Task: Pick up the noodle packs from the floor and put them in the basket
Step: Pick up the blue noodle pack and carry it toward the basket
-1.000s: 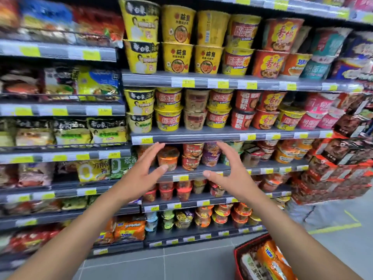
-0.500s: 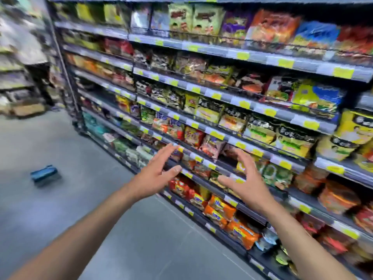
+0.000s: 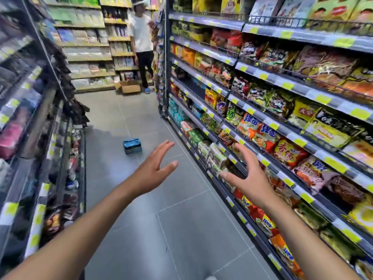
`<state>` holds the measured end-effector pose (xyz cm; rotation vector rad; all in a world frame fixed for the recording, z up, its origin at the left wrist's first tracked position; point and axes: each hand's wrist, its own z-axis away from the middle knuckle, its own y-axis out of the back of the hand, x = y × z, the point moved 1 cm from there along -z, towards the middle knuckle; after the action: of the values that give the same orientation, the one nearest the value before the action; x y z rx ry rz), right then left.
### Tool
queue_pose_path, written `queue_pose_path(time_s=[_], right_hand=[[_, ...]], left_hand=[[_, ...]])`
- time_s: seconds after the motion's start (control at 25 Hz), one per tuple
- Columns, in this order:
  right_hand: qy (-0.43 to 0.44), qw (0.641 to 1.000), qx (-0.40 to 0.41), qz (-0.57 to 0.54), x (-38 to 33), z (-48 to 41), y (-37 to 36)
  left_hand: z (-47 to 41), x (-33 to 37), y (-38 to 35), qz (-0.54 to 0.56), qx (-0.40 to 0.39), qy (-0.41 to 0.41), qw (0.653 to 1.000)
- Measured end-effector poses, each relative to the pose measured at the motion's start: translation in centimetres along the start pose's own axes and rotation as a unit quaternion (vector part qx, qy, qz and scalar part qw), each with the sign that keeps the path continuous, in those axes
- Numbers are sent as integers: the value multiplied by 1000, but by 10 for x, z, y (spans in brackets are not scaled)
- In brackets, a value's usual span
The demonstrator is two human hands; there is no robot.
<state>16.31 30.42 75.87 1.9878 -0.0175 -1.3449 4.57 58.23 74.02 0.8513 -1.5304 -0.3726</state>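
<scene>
A blue, boxy noodle pack [image 3: 132, 146] lies mid-aisle on the smooth grey tile floor [image 3: 181, 229], apart from the left hand [image 3: 153, 170] and right hand [image 3: 248, 178], which hover spread, holding nothing, between shelves [image 3: 262, 118] of crinkly bags.

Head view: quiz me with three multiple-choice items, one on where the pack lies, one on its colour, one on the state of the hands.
1. Where is the pack?
A) on a shelf
B) on the floor, mid-aisle
C) in a cardboard box

2. What colour is it?
A) red
B) yellow
C) blue

3. The left hand and right hand are:
A) open and empty
B) both gripping the pack
C) both fists

Answers:
1 B: it lies on the floor, ahead of both hands.
2 C: its wrapper is blue.
3 A: the fingers are spread and hold nothing.
</scene>
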Motion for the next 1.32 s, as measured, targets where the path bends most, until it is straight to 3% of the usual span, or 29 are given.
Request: queue_pose_path(time_s=[0.24, 0.68, 1.04, 1.32], right_hand=[[32, 998, -44, -20, 19, -106, -55], [60, 982, -175, -50, 67, -351, -135], [81, 958, -269, -63, 40, -515, -262], [66, 959, -270, -52, 22, -644, -346]], left_hand=[[-44, -60, 22, -6, 31, 67, 997], [-215, -143, 49, 5, 88, 173, 981], [-279, -279, 120, 3, 149, 251, 956], [-374, -388, 196, 1, 140, 257, 956]])
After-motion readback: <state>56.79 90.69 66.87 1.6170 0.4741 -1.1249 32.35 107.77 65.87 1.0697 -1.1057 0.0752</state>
